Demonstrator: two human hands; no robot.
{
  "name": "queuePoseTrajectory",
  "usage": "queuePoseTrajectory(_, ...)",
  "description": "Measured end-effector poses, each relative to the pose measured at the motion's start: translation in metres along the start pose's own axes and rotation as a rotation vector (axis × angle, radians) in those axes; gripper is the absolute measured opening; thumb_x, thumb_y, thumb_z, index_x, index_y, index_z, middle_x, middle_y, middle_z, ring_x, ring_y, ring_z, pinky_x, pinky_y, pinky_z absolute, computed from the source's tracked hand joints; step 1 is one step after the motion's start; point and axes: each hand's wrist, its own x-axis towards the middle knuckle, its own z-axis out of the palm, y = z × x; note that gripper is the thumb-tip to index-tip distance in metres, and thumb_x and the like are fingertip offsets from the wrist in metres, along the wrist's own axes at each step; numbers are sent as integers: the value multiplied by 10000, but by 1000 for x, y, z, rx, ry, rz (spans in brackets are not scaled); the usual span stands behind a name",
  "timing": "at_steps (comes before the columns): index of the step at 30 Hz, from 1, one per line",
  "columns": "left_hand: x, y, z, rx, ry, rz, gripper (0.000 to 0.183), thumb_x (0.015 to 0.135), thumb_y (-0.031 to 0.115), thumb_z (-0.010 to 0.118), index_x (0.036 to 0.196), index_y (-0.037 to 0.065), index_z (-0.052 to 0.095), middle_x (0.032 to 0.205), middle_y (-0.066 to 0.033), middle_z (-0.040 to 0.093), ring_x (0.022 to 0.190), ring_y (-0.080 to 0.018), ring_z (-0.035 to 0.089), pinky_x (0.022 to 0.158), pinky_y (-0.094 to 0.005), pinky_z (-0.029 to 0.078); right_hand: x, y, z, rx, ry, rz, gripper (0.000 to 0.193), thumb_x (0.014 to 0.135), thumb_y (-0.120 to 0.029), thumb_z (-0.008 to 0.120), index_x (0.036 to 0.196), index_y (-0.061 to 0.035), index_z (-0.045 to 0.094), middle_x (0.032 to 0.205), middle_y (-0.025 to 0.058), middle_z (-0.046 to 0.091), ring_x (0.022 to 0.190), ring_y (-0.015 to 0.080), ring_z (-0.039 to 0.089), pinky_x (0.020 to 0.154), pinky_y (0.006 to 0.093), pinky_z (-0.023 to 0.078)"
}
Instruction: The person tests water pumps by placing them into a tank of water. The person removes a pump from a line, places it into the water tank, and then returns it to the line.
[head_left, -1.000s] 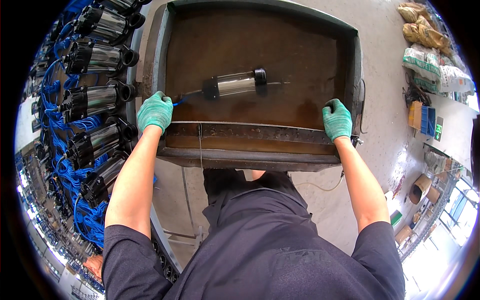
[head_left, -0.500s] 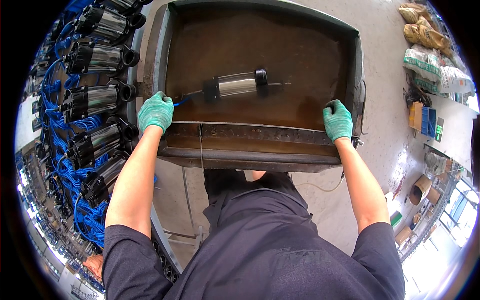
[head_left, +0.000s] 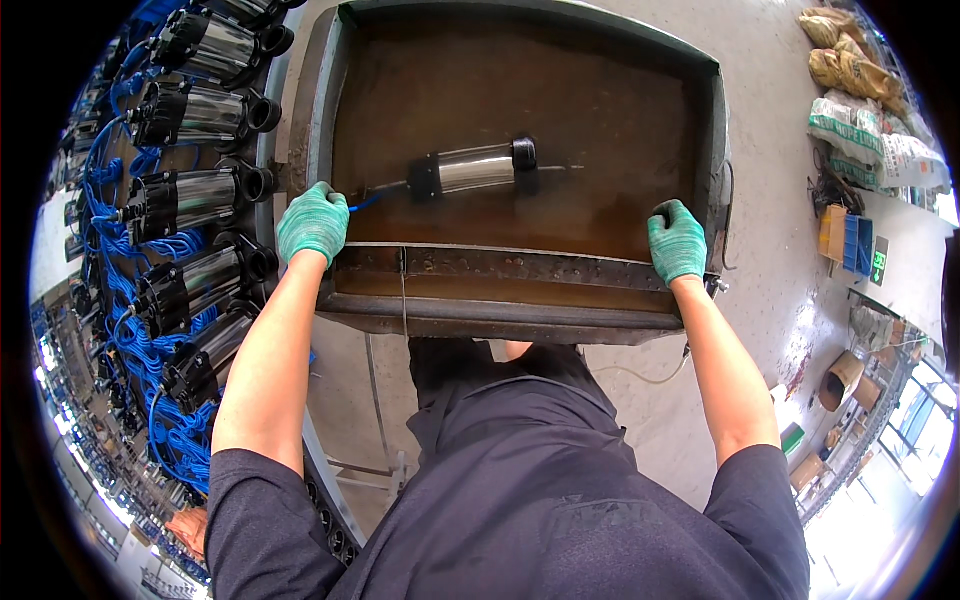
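Observation:
A submersible pump (head_left: 475, 170) with a shiny metal barrel and black ends lies tilted in the brown water of a metal tank (head_left: 722, 130). From its left end a blue cable (head_left: 368, 203) runs to my left hand (head_left: 313, 225), closed by the tank's left side in a green glove. Whether the fingers grip the cable or metal beneath is hidden. Opposite, by the right wall, my right hand (head_left: 677, 242) is closed too, its gloved fingers curled over something that cannot be seen. A dark metal bar (head_left: 530, 267) spans the tank between my hands.
Several similar pumps (head_left: 195, 203) stand in a row on the left, with coiled blue cables (head_left: 170, 440) beside them. A thin hose (head_left: 640, 380) hangs below the tank. Stacked sacks (head_left: 850, 130) and a blue bin (head_left: 857, 243) are far right.

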Motion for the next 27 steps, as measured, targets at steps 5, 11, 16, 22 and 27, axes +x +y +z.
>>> queuePoseTrajectory(5,-1,0,-1,-2,-2,-2,301,978,355,556,1111,173,756,1123,-163,765,1067,-407,709,933,-512,560,0,2,1,15,8,-15,161,942,-218,650,1020,-90,710,1030,198,737,953,423,708,852,497,569)
queuePoseTrajectory(11,-1,0,-1,3,-1,1,308,981,356,553,1119,168,753,1128,-162,765,1068,-404,710,934,-514,560,-1,1,1,42,35,-25,179,950,-237,664,1034,-85,710,1031,197,743,956,422,712,848,490,572)
queuePoseTrajectory(16,0,1,-2,-1,-8,4,319,983,361,551,1135,163,749,1133,-163,764,1076,-403,708,941,-514,558,0,-1,0,42,28,7,212,961,-267,678,1043,-74,705,997,194,751,937,420,719,833,483,572)
queuePoseTrajectory(22,-2,1,-5,-17,-24,-10,322,985,361,552,1142,163,752,1142,-168,762,1090,-399,709,959,-509,557,-2,-6,-3,38,21,15,230,976,-285,669,1030,-63,698,968,199,751,928,423,718,825,481,571)
queuePoseTrajectory(27,-2,0,-8,-35,-64,-26,344,995,360,542,1177,148,743,1193,-172,750,1124,-401,702,994,-506,557,-1,-4,-1,39,27,-20,240,984,-289,664,1032,-56,687,974,203,752,924,425,717,823,482,568)
